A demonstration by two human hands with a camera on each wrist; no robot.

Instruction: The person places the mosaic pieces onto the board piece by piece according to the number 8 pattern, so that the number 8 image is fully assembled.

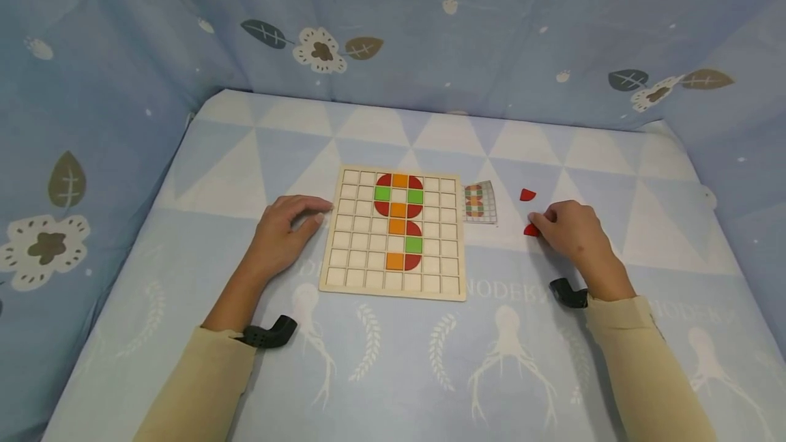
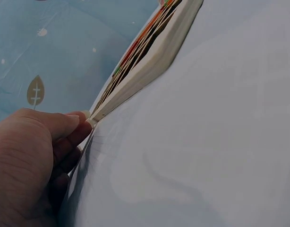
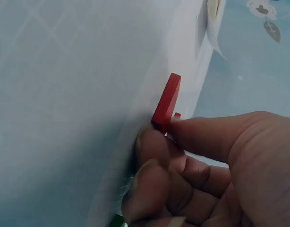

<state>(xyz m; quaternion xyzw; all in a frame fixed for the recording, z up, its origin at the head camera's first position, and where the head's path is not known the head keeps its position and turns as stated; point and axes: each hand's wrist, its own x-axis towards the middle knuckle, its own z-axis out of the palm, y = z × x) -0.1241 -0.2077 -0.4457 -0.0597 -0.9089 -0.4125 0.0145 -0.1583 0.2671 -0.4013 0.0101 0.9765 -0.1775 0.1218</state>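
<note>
Head view: pale wooden grid board (image 1: 393, 234) lying flat on a soft blue-and-white printed cloth (image 1: 430, 360), square wells in rows, some filled with glossy tiles — red quarter-rounds, orange and green squares. At 9 o'clock of the board, left hand (image 1: 284, 234) resting on the cloth, fingers loosely curled together, tips touching the board's left edge. At 3 o'clock, just beside the board, small printed pattern card (image 1: 479, 202). Further toward 3 o'clock, right hand (image 1: 572, 232), fingertips pinching a red piece (image 1: 531, 230) low on the cloth; another red quarter-round (image 1: 527, 194) lying apart at 12 o'clock of it. Beige sleeves, black wrist mounts

Left wrist view: smooth, thick side wall of the board (image 2: 149, 66) seen edge-on, coloured tiles just showing above; fingers (image 2: 72, 130) pressed together against its rounded corner

Right wrist view: red piece (image 3: 166, 103) flat and hard-edged, tilted up on its edge off the cloth, gripped at its lower end between thumb and curled fingers (image 3: 154, 146)
</note>
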